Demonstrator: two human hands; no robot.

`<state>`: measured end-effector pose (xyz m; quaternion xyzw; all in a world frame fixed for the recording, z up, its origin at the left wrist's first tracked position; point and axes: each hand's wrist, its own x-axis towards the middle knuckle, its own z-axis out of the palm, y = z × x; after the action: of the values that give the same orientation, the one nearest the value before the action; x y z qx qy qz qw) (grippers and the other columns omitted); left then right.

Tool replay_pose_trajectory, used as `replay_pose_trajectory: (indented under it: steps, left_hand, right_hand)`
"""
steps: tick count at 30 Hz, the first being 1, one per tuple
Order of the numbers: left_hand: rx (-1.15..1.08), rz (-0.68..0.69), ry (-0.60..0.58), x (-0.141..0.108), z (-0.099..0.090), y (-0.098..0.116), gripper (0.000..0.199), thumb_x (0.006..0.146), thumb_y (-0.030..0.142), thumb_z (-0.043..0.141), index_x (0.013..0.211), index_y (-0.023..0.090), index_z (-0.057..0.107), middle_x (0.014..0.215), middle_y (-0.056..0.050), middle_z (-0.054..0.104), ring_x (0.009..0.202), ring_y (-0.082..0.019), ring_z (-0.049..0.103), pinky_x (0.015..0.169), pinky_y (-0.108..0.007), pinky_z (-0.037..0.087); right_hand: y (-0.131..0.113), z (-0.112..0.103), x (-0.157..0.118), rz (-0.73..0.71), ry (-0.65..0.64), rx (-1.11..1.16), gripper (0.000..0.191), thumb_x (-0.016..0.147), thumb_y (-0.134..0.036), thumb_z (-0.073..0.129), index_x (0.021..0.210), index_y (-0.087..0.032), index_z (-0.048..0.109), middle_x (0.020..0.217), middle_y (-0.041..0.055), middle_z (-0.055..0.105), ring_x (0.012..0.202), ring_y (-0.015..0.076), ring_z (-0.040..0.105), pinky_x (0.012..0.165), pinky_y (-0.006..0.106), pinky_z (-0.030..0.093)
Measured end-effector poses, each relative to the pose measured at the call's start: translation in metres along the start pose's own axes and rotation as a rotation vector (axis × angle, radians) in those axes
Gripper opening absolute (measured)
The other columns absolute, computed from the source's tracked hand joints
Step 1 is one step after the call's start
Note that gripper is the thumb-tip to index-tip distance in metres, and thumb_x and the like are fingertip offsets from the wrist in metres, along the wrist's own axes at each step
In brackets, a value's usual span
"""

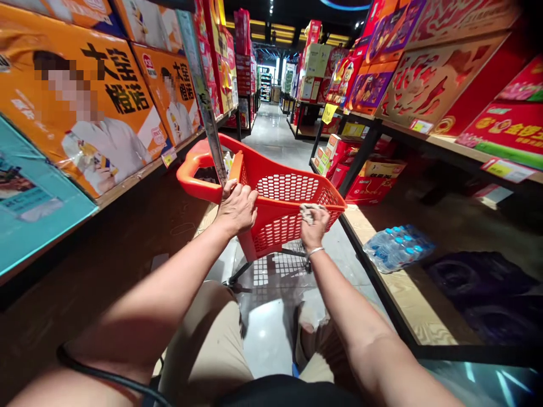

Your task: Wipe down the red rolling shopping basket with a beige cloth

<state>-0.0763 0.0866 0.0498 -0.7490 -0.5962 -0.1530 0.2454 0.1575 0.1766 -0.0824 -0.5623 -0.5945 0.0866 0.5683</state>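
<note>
A red plastic shopping cart (275,220) with perforated sides stands at an angle before me. My left hand (238,208) is closed over its near rim, close to the handle end. A long, worn metal bar (207,107) leans up and left from the cart; its lower end meets my left hand, and I cannot tell whether the fingers grip it too. My right hand (314,226) is closed on a crumpled whitish cloth (313,212), against the cart's near side farther along the rim. Something small, white and yellow (229,163) shows inside by the handle.
Shelves with orange drink cartons (106,113) and a turquoise box (34,198) line my left. On the right, a shelf bears red gift boxes (504,133); below lies a pack of bottled water (399,247). The tiled aisle floor (271,121) runs ahead between further shelves.
</note>
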Motion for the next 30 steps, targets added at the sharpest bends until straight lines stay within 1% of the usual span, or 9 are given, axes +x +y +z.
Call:
replay_pose_trajectory:
  steps: [2,5,8,12,16,18,20,26,30]
  left_hand:
    - [0.008,-0.006,-0.002,-0.001,0.000,0.000,0.034,0.087,0.028,0.052,0.114,0.013,0.066,0.107,-0.016,0.062,0.114,-0.035,0.054,0.122,-0.051,0.025]
    - [0.032,-0.012,0.005,-0.004,-0.001,-0.001,0.036,0.087,0.028,0.051,0.116,0.013,0.066,0.109,-0.016,0.062,0.115,-0.034,0.054,0.123,-0.052,0.023]
    - [0.025,-0.020,0.019,-0.008,-0.002,-0.004,0.037,0.086,0.028,0.051,0.117,0.014,0.066,0.111,-0.016,0.063,0.115,-0.034,0.054,0.123,-0.053,0.022]
    - [0.048,-0.016,0.024,-0.013,-0.004,-0.008,0.037,0.085,0.029,0.053,0.118,0.015,0.065,0.110,-0.014,0.062,0.116,-0.034,0.054,0.125,-0.052,0.021]
    - [0.019,-0.032,0.022,-0.015,-0.004,-0.009,0.035,0.085,0.029,0.055,0.116,0.017,0.065,0.111,-0.014,0.062,0.119,-0.034,0.053,0.126,-0.052,0.020]
    - [-0.045,-0.049,0.031,-0.015,-0.004,-0.008,0.036,0.083,0.030,0.059,0.116,0.017,0.065,0.113,-0.015,0.061,0.121,-0.035,0.052,0.125,-0.054,0.019]
    - [-0.085,-0.067,0.041,-0.015,-0.004,-0.005,0.038,0.081,0.031,0.061,0.116,0.017,0.065,0.115,-0.016,0.061,0.122,-0.037,0.051,0.125,-0.056,0.020]
    - [-0.027,-0.080,0.013,-0.017,-0.008,0.005,0.042,0.081,0.034,0.063,0.116,0.011,0.064,0.117,-0.018,0.060,0.122,-0.039,0.051,0.124,-0.056,0.023]
    - [-0.077,-0.118,0.032,-0.018,-0.007,0.007,0.043,0.080,0.032,0.064,0.119,0.013,0.062,0.121,-0.018,0.060,0.127,-0.038,0.049,0.125,-0.057,0.022]
  right_hand:
    - [-0.033,0.021,-0.029,-0.141,-0.145,-0.042,0.033,0.082,-0.019,0.056,0.112,-0.021,0.069,0.124,0.0113,0.047,0.122,0.0262,0.046,0.108,0.045,0.040]
    - [-0.074,0.042,-0.069,-0.411,-0.475,-0.082,0.045,0.080,-0.015,0.060,0.123,-0.027,0.068,0.130,0.0098,0.050,0.123,0.0281,0.042,0.109,0.044,0.038]
    - [-0.086,0.048,-0.088,-0.554,-0.685,-0.119,0.047,0.081,-0.014,0.061,0.125,-0.029,0.069,0.136,0.0089,0.052,0.121,0.0298,0.041,0.106,0.044,0.039]
    - [-0.055,0.034,-0.082,-0.546,-0.672,-0.109,0.036,0.087,-0.015,0.056,0.114,-0.029,0.074,0.125,0.0085,0.058,0.115,0.0274,0.044,0.104,0.042,0.038]
    - [-0.014,0.011,-0.071,-0.239,-0.454,-0.137,0.037,0.077,-0.009,0.056,0.106,-0.024,0.073,0.113,0.0084,0.057,0.113,0.0258,0.046,0.104,0.043,0.038]
    - [-0.008,0.005,-0.070,-0.107,-0.345,-0.141,0.031,0.077,-0.013,0.056,0.103,-0.023,0.071,0.113,0.0087,0.054,0.112,0.0259,0.047,0.103,0.045,0.038]
    - [-0.016,0.006,-0.072,-0.096,-0.315,-0.111,0.029,0.079,-0.017,0.057,0.105,-0.023,0.070,0.117,0.0089,0.052,0.112,0.0259,0.047,0.104,0.045,0.038]
    - [-0.058,0.038,-0.102,-0.284,-0.447,-0.098,0.038,0.081,-0.017,0.060,0.117,-0.026,0.069,0.126,0.0099,0.046,0.119,0.0281,0.042,0.108,0.044,0.038]
    - [-0.042,0.048,-0.132,-0.387,-0.687,-0.191,0.038,0.083,-0.015,0.060,0.117,-0.028,0.071,0.129,0.0097,0.049,0.116,0.0283,0.042,0.105,0.042,0.040]
